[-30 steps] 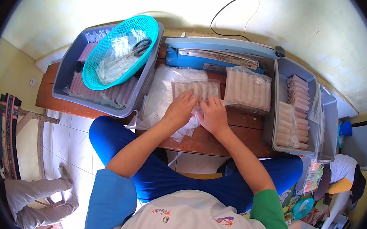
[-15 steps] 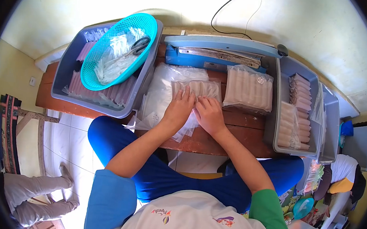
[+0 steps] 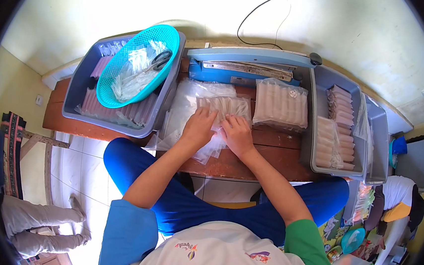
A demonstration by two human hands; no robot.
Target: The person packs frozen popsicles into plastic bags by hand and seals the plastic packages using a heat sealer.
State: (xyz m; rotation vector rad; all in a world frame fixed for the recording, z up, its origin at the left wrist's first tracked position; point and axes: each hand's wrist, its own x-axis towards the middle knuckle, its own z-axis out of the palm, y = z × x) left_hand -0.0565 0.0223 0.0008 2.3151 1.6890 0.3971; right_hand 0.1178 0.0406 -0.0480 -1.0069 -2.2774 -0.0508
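In front of me lies a clear plastic bag (image 3: 229, 104) filled with a row of pale pinkish-brown tubes, resting on a stack of clear plastic bags (image 3: 182, 100). My left hand (image 3: 200, 126) is closed at its near edge, fingers bent. Beside it, my right hand (image 3: 237, 133) grips the same edge with curled fingers; the fingertips are partly hidden. To the right sits another filled bag (image 3: 281, 103) with a round label. Behind both bags stands a blue impulse sealer (image 3: 244, 74) with its long arm on top.
At left, a grey tub (image 3: 68, 96) of filled tubes carries a turquoise basket (image 3: 106, 99) with plastic wrappers and scissors (image 3: 161, 60). Grey tubs (image 3: 312, 158) with more tubes stand at right. One person (image 3: 398, 197) bends over at far right; another person's legs (image 3: 46, 216) show at left.
My hands have drawn slightly back toward me, and the fingers have gone from lying over the bag to bending at its near edge. The view has shifted slightly.
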